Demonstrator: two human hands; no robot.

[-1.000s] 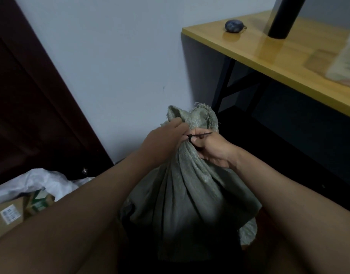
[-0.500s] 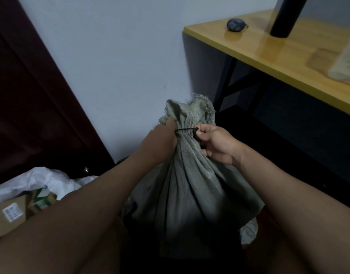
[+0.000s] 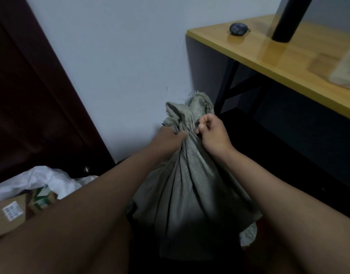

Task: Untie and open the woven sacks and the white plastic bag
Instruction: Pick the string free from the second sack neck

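Observation:
A grey-green woven sack [image 3: 190, 194] stands on the floor against the white wall, its frayed mouth [image 3: 197, 103] bunched together at the top. My left hand [image 3: 168, 141] grips the gathered neck from the left. My right hand [image 3: 213, 135] pinches the neck from the right, fingers curled. The thin black tie is mostly hidden; only a dark trace shows by my left hand. A white plastic bag [image 3: 37, 180] lies open at the lower left with cardboard boxes [image 3: 13, 212] inside.
A yellow wooden table [image 3: 289, 62] on black legs juts out at the right, carrying a small dark round object [image 3: 238, 28], a black cylinder [image 3: 289, 18] and a blurred pale package [image 3: 346, 62]. A dark brown door [image 3: 31, 95] fills the left side.
The black tie looped out between my hands earlier; it is now nearly out of sight. My right hand has risen slightly on the neck and both hands sit closer to the frayed mouth.

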